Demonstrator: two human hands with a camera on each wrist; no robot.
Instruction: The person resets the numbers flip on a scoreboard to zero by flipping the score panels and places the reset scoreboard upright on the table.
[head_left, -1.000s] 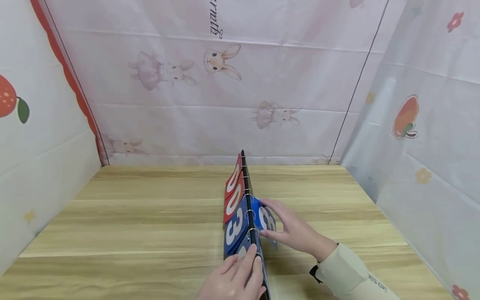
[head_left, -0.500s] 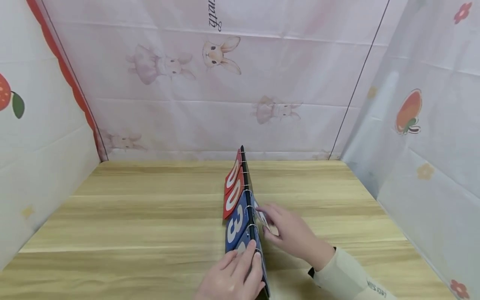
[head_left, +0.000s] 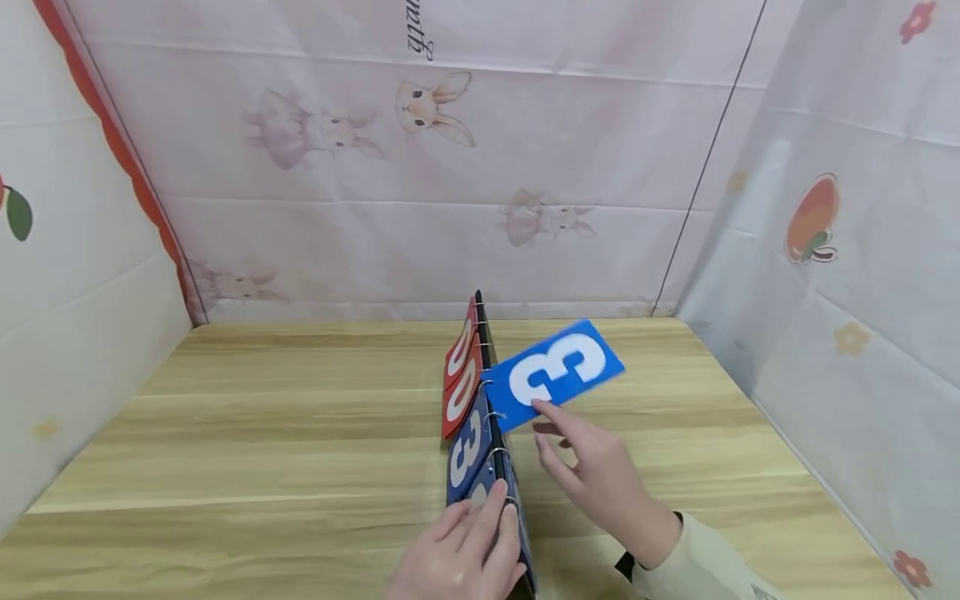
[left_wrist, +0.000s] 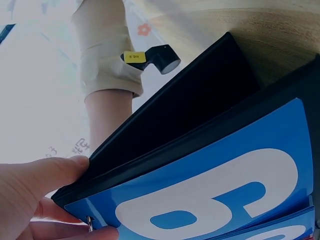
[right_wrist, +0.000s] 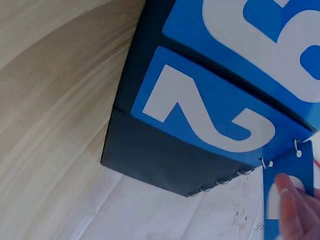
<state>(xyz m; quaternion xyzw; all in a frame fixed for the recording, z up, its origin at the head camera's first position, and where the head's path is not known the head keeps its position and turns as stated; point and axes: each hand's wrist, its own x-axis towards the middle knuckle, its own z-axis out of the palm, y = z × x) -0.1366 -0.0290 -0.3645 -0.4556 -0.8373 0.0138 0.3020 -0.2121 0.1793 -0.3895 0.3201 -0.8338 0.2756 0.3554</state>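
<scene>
A black tent-shaped flip scoreboard (head_left: 487,350) stands on the table, with red and blue number cards hung on metal rings. My left hand (head_left: 461,550) grips its near end at the top edge; in the left wrist view, the thumb (left_wrist: 60,172) lies over that edge beside a blue card with a rounded digit (left_wrist: 210,200). My right hand (head_left: 600,475) pinches a raised blue number card (head_left: 558,371) marked 3, its index fingertip on the upper face. Below that card, the right wrist view shows a hanging blue 2 card (right_wrist: 200,110) and another blue card (right_wrist: 270,45).
Wood-grain table (head_left: 262,442) lies under the scoreboard. Printed cloth (head_left: 360,192) with rabbits and fruit surrounds it at the back and sides. In the left wrist view, a sleeve (left_wrist: 110,60) bears a small black camera (left_wrist: 162,59).
The blue 3 card has swung up and outward from the scoreboard's right side. My right hand has turned and raised it; my left hand has kept its place.
</scene>
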